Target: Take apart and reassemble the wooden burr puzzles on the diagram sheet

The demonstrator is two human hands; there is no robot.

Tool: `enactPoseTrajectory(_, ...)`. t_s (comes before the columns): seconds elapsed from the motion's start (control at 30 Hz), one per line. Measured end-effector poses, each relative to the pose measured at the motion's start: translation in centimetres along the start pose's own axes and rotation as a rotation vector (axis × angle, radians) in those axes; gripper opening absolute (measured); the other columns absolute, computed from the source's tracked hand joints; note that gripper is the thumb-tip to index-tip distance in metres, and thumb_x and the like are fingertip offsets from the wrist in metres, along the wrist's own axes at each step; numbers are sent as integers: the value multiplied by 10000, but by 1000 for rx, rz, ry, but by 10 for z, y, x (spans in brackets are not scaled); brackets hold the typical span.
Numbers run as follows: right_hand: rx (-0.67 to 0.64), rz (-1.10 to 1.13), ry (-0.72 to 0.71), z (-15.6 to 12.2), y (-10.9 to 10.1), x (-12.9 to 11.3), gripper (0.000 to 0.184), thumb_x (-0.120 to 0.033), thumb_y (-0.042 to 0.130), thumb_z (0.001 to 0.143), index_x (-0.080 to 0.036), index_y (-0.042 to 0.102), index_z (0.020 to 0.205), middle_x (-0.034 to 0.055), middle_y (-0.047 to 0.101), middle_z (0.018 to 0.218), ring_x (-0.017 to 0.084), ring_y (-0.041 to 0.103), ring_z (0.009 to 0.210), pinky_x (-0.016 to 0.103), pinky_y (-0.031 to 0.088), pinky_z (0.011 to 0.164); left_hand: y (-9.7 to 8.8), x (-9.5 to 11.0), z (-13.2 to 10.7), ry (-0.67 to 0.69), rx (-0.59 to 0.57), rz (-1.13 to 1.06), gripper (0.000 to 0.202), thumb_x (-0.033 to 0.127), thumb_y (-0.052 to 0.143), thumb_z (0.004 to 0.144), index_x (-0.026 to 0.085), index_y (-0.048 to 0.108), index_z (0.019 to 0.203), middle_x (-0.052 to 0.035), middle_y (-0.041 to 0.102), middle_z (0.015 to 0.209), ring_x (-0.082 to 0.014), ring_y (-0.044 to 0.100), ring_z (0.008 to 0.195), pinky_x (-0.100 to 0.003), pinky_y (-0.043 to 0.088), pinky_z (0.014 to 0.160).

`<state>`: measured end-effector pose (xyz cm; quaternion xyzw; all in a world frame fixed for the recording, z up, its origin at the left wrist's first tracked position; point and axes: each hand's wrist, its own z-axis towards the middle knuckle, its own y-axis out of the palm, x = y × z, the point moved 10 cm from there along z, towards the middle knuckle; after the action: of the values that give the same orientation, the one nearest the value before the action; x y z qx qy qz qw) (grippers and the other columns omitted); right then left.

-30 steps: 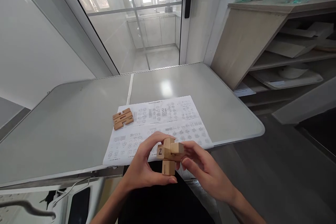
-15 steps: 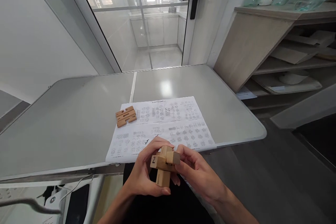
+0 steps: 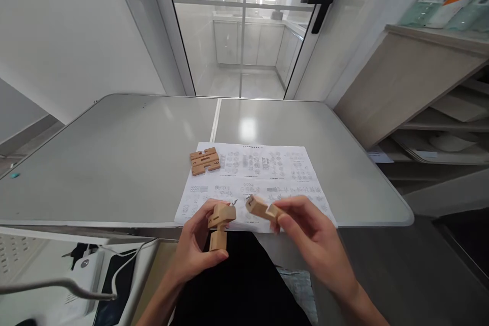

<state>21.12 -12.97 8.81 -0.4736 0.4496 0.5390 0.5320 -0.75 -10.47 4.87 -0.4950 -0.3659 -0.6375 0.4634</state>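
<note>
Above my lap, at the table's front edge, my left hand [image 3: 198, 237] grips joined wooden puzzle pieces [image 3: 220, 224], thumb underneath and fingers behind. My right hand [image 3: 305, 229] pinches one notched wooden puzzle piece [image 3: 258, 207] by its right end, with a dark mark on its far end. A gap separates this piece from the ones in my left hand. Beyond them, a printed instruction sheet [image 3: 267, 178] lies on the table, its small diagrams too fine to read. Several flat notched wooden pieces [image 3: 205, 161] rest side by side on the sheet's upper left corner.
The grey folding table [image 3: 153, 163] has a seam running across it. At lower left, a white tray holds a white box [image 3: 82, 280], a dark phone-like slab [image 3: 120, 270] and cables. A shelf unit [image 3: 382, 81] with bottles stands right; a glass door [image 3: 244, 76] is behind.
My right hand has pulled a notched piece away from the wooden assembly, rightward. My left hand keeps the other pieces, now farther left. The camera view has shifted somewhat.
</note>
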Motion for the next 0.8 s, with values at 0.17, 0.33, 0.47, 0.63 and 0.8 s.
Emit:
enactPoseTrajectory(0.17,32,-513,-68,30,-9,34,296,-451,604,1067,-235,740,1218,92,787,1148,275,743,986,428,621,837,-21,-4,-14,-104,124,125,684,451,930,752,249,642,1339,-96,707,1246,-299,681,1128,-372,538,1001)
enactPoseTrajectory(0.33,74,-729,-161,31,-15,62,317,-459,541,1098,-212,723,1180,112,781,1161,312,713,1063,480,600,859,-17,1,-17,-151,109,314,653,379,935,749,266,637,1318,-90,712,1325,-313,690,1200,-459,510,1120)
enactPoseTrajectory(0.47,94,-794,-204,25,-17,72,339,-475,517,1105,-216,720,1186,119,788,1144,320,702,1096,483,595,897,0,5,-12,-171,60,413,652,375,919,759,277,628,1335,-79,731,1312,-313,693,1208,-458,550,1067)
enactPoseTrajectory(0.63,97,-806,-196,23,-22,69,320,-466,514,1102,-234,717,1192,116,781,1137,337,688,1112,500,595,901,22,12,0,-130,3,502,646,338,918,764,300,628,1340,-34,750,1271,-270,709,1166,-401,568,1033)
enactPoseTrajectory(0.8,-43,-522,-176,10,-19,40,266,-379,539,1101,-299,646,1331,72,717,1276,271,669,1144,421,566,966,43,16,12,-98,-63,546,661,325,927,762,293,614,1343,-9,765,1184,-233,730,1049,-359,586,959)
